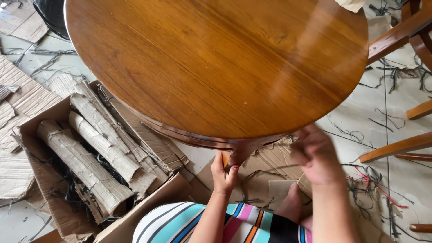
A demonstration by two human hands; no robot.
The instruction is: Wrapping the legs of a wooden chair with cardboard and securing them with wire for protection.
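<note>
hands worked under the near edge of the round wooden desk (216,67): left hand (223,173) pinched its leg (237,155), right hand (316,157) was blurred, grip unclear, while a box of cardboard rolls (90,157) at left suggested unwrapping was mostly done.

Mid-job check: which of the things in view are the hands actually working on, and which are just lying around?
In hand:
round wooden table
table leg, gripped by left hand
right hand, blurred, beside the leg; whether it holds anything is unclear

Lying about:
open box of rolled cardboard
flat cardboard sheets
black strap scraps
other wooden furniture parts
</note>
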